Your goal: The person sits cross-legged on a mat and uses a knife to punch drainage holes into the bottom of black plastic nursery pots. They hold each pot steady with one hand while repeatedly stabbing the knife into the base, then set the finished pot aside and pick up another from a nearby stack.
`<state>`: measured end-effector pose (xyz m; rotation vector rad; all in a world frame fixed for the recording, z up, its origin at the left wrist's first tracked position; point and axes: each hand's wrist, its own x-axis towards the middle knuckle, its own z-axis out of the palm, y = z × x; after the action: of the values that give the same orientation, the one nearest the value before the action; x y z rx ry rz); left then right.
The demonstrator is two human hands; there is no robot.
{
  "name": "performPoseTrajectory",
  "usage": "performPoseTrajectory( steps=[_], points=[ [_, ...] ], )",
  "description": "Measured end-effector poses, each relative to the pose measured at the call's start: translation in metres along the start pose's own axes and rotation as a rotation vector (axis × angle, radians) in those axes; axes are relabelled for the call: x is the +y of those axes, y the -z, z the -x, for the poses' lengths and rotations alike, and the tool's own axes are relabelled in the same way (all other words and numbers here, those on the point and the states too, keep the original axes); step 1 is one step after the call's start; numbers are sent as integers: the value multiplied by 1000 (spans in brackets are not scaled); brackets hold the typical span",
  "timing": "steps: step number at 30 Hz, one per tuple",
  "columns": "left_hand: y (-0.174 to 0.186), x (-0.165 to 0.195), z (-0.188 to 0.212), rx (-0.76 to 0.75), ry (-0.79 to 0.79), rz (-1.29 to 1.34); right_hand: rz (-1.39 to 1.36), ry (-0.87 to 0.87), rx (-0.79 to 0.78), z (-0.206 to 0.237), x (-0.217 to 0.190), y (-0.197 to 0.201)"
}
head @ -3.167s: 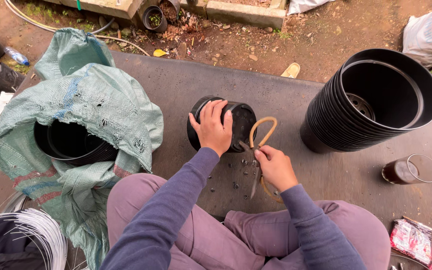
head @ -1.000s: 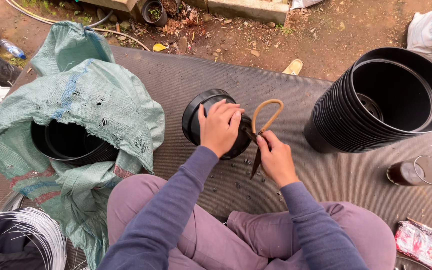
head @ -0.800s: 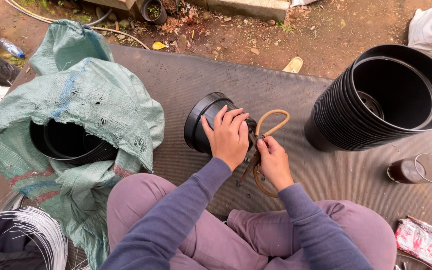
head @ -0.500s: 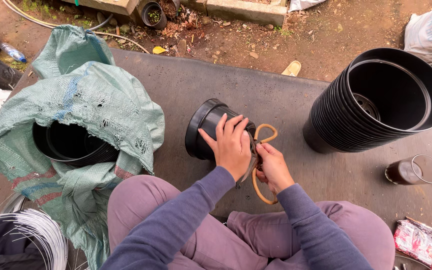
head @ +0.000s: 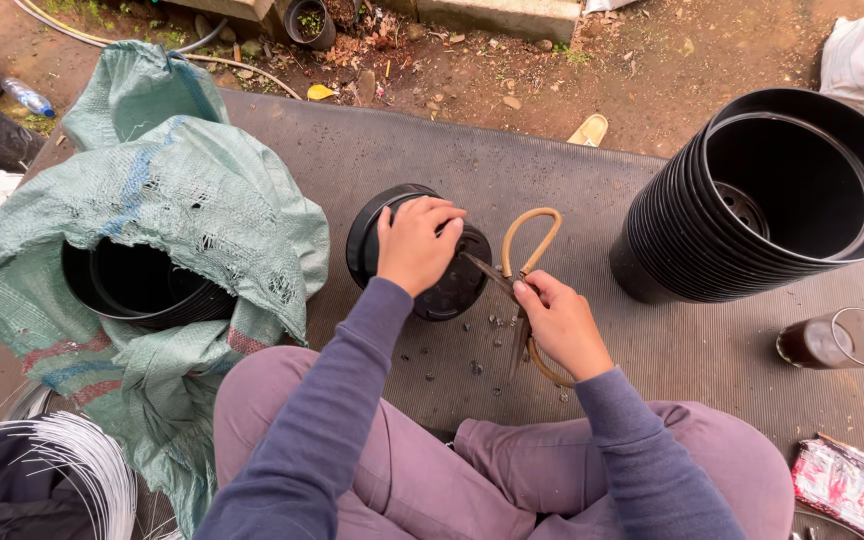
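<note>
A black plastic pot [head: 422, 270], lying on its side on the dark rubber mat [head: 572, 180] just ahead of the knees, is steadied by the left hand [head: 414, 243], whose fingers are spread over its base, while a pair of scissors with tan looped handles [head: 522, 280] is gripped in the right hand [head: 559, 322], the blade tip held against the pot's bottom. Small black scraps [head: 482, 355] are scattered on the mat beneath the hands. Farther out, a green woven sack [head: 182, 200] holding more black pots is seen at the left, a tall nested stack of black pots [head: 772, 200] at the right, a glass of dark drink [head: 837, 340] beside that stack, and a coil of pale wire [head: 62, 470] at the lower left.
</note>
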<state>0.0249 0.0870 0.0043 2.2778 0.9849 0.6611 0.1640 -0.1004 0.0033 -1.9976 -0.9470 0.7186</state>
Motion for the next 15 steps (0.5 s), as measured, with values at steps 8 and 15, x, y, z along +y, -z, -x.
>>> performPoseTrajectory(
  steps=[8, 15],
  points=[
    [1, -13, -8, -105, 29, 1, 87, -9, 38, 11, -28, 0],
    [-2, -13, -8, -115, 29, 15, 109, 1, 32, 14, -36, 1]
  ],
)
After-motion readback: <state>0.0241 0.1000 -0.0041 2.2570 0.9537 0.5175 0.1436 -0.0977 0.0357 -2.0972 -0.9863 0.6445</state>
